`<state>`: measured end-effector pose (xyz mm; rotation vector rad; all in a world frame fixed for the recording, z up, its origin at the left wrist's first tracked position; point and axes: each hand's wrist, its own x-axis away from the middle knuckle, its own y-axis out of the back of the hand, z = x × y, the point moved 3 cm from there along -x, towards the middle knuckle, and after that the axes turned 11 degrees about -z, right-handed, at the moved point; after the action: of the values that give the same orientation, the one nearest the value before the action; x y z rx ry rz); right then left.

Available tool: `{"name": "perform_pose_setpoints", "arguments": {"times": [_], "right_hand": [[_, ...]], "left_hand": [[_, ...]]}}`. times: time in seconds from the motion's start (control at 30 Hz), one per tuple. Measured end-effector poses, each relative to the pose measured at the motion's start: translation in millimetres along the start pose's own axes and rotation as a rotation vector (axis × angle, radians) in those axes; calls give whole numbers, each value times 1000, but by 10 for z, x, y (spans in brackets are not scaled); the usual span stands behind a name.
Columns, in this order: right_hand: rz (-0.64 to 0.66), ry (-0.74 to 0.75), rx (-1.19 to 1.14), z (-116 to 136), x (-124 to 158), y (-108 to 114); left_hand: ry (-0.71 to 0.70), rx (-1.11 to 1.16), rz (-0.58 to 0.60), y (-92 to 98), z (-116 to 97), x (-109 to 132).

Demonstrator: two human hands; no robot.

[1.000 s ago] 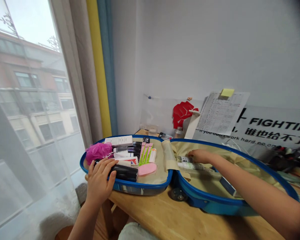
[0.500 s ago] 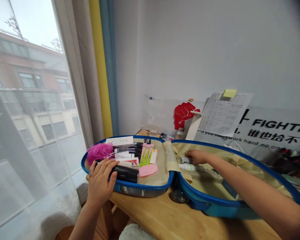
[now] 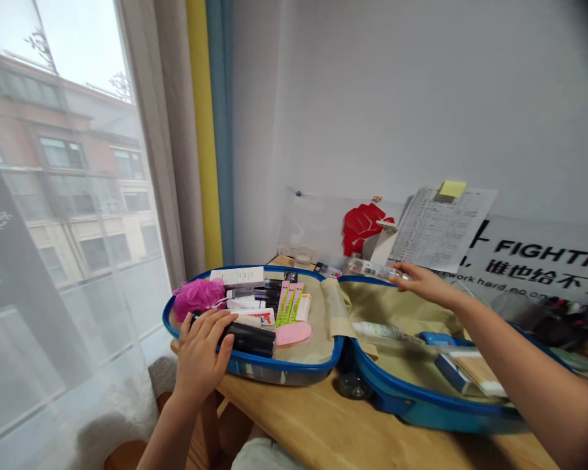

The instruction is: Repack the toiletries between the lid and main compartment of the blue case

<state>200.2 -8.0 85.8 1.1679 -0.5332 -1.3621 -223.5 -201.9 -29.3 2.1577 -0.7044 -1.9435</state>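
Bottle [image 3: 372, 267] juts toward 9 o'clock from the closed right grip [image 3: 419, 282]; left grip [image 3: 200, 356] rests spread on black cylinder [image 3: 249, 339].

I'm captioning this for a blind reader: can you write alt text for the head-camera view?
An open blue suitcase lies on a wooden table by a window. The left hand rests on a black bottle among packed toiletries; the right hand holds a small clear bottle above the other half.
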Motion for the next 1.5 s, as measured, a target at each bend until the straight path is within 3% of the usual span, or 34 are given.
{"name": "perform_pose_setpoints", "arguments": {"times": [0.13, 0.2, 0.3, 0.4, 0.5, 0.9, 1.17, 1.33, 1.5], "right_hand": [[-16, 149, -152, 722, -76, -280], [15, 297, -94, 1184, -92, -550], [63, 382, -68, 1758, -106, -1016], [92, 439, -44, 2126, -118, -1439], [93, 477, -12, 2320, -137, -1724], [70, 463, 143, 2605, -113, -2035], [73, 444, 123, 2555, -96, -1988], [61, 434, 88, 2437, -191, -1684], [57, 358, 110, 1894, -349, -994]], "left_hand": [[8, 5, 10, -5, 7, 3], [4, 6, 5, -4, 8, 5], [7, 5, 7, -5, 9, 7], [13, 7, 17, -5, 5, 7], [10, 7, 9, 3, -7, 3], [20, 21, 3, -2, -10, 5], [30, 7, 5, -3, -3, 1], [28, 16, 4, -10, 7, 6], [27, 18, 11, -12, 3, 13]]}}
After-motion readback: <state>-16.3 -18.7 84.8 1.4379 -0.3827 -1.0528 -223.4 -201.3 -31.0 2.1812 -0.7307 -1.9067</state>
